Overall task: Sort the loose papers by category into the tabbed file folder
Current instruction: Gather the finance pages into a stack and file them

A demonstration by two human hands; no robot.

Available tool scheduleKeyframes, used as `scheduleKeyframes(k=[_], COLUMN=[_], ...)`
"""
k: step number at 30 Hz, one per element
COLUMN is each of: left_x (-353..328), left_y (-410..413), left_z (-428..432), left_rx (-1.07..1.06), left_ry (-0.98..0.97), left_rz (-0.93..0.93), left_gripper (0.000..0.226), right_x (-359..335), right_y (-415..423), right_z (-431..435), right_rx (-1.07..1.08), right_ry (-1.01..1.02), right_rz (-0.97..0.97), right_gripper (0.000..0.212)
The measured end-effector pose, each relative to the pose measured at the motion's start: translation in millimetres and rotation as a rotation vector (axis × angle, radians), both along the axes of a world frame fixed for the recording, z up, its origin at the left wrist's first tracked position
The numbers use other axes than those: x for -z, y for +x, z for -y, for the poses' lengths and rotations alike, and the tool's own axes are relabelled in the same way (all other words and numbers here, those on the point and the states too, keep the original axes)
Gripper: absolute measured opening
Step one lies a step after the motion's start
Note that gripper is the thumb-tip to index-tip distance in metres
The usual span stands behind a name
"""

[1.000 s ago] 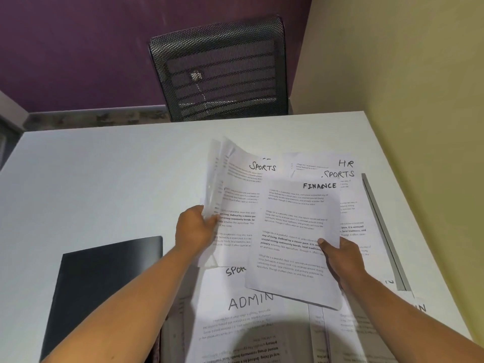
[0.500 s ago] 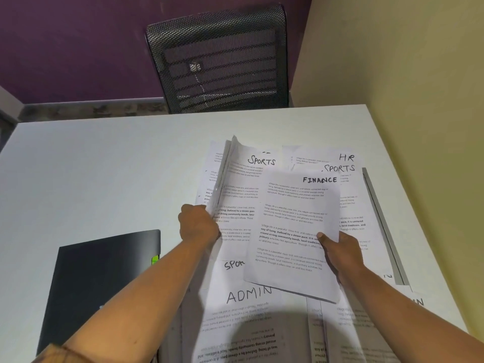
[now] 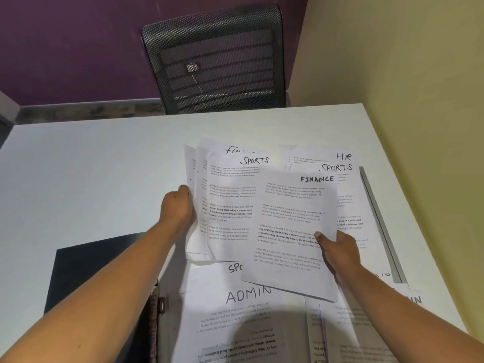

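Observation:
My right hand pinches a printed sheet headed FINANCE by its right edge, held above the table. My left hand grips the left edge of a small stack of sheets; its top page reads SPORTS and a FINANCE heading peeks out behind it. More loose papers lie on the white table: an ADMIN sheet near me, HR and SPORTS sheets at the far right. A black file folder lies closed at the left, under my left forearm.
A black mesh office chair stands behind the table's far edge. A yellow wall runs along the right side. A grey strip lies by the right-hand papers. The white table shows bare surface at the left and far side.
The stack in my left hand, curled up on edge half a second ago, now lies flatter with the SPORTS page facing up. The FINANCE sheet in my right hand has barely moved.

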State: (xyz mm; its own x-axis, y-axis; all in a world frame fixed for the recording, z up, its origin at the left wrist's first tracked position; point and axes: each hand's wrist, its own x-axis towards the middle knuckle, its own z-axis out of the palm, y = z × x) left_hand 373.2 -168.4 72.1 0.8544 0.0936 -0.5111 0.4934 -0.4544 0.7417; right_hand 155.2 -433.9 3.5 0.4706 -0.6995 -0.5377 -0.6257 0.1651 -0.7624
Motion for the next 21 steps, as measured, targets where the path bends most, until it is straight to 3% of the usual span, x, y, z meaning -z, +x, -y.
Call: scheduleKeyframes(k=[3, 6, 8, 9, 11, 13, 16, 18, 21], left_x=[2, -3, -11, -12, -15, -7, 2, 2, -6], left_y=[4, 3, 1, 1, -2, -1, 2, 2, 4], left_z=[-12, -18, -17, -16, -16, -21, -34, -39, -38], left_rx=[0.129, 0.12, 0.029, -0.007, -0.009, 0.085, 0.28, 0.364, 0.349], left_ry=[0.064, 0.194, 0.152, 0.09, 0.012, 0.106, 0.338, 0.549, 0.605], left_rz=[0.057, 0.16, 0.079, -0.018, -0.18, -0.123, -0.015, 0.095, 0.3], left_gripper=[0.009, 0.075, 0.094, 0.089, 0.059, 0.02, 0.032, 0.028, 0.029], right_x=[0, -3, -5, -5, -6, -7, -7, -6, -6], right_y=[0, 0, 0, 1, 1, 1, 0, 0, 1], right_z=[-1, -2, -4, -4, -4, -4, -4, -4, -4], right_rx=[-0.013, -0.021, -0.017, -0.015, -0.016, -0.02, -0.026, -0.03, -0.044], right_ry=[-0.008, -0.029, -0.025, -0.025, -0.022, -0.018, -0.029, -0.035, -0.048], right_rz=[-0.007, 0.0, 0.012, 0.013, 0.009, 0.008, 0.004, 0.008, 0.002], right_gripper=[0.02, 0.017, 0.011, 0.01, 0.009, 0.009, 0.011, 0.011, 0.016])
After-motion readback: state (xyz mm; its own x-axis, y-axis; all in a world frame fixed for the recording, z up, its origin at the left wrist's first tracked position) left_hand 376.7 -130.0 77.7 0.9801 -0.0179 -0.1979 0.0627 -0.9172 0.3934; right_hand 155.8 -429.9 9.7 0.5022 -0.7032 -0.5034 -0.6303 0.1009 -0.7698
